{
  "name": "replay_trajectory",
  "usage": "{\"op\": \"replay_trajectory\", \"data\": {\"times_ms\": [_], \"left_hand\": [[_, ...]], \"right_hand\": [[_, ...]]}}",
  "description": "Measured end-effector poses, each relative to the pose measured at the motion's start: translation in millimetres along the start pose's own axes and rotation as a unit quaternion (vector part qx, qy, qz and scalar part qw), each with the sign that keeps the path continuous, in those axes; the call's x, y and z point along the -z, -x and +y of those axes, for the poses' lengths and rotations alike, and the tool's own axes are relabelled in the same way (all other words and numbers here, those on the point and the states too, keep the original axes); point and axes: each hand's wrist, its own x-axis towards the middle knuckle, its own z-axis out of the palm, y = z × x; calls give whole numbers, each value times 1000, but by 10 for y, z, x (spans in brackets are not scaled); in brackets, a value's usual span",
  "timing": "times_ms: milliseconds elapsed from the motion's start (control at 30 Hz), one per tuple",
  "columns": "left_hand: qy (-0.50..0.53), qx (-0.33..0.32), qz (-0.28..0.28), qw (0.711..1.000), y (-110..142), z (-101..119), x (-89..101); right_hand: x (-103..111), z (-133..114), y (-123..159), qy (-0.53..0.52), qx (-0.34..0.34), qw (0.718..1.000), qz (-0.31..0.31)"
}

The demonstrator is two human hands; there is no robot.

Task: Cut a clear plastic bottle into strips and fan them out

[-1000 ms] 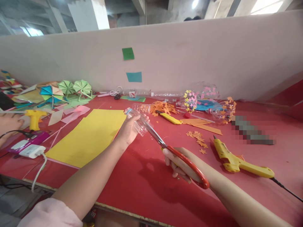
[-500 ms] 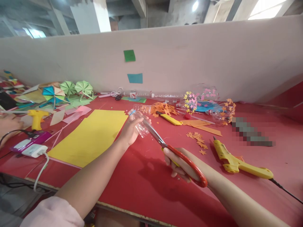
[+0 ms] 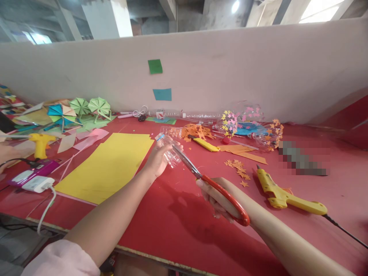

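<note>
Plastic bottle piece (image 3: pixel 173 159) clamped in left hand (image 3: pixel 157 159), over red bench (image 3: pixel 161 226); right hand (image 3: pixel 214 192) closed round scissors (image 3: pixel 189 165), blades seemingly touching plastic. Yellow sheets (image 3: pixel 109 165) beside left hand; glue gun (image 3: pixel 277 193) right of right hand.

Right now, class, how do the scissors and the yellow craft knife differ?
The scissors are held in the right hand, while the craft knife lies on the red table. The scissors have red handles; the knife has a ribbed yellow one. The scissors show long silver blades, whereas the knife shows only a short dark tip. Both are cutting tools.
</note>
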Motion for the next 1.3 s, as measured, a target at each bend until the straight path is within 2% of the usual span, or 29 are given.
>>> {"op": "replay_trajectory", "data": {"times_ms": [233, 533, 633, 767, 833, 1133, 1300], "left_hand": [[-17, 20, -20, 999, 37, -8, -63], [-32, 15, -28, 999, 27, -17, -39], [-34, 13, -33, 999, 29, -17, -33], [-38, 33, -57, 997, 40, -26, -52], [-38, 36, -65, 997, 45, -35, -64], [-43, 40, -63, 996, 40, -54, -44], [-45, 39, -55, 997, 56, -33, -63]], "right_hand": [[28, 27, 10, -24, 53, 998, -37], [16, -28, 2, 23, -14, 1000, 12], [19, -29, 11, 9, -9, 1000, 4], [18, 6, 10, -34, 34, 998, -27], [14, 18, 6, -30, 40, 998, -21], [18, 35, -21, 1, 10, 1000, 2], [13, -51, 16, 14, -14, 1000, 23]]}}
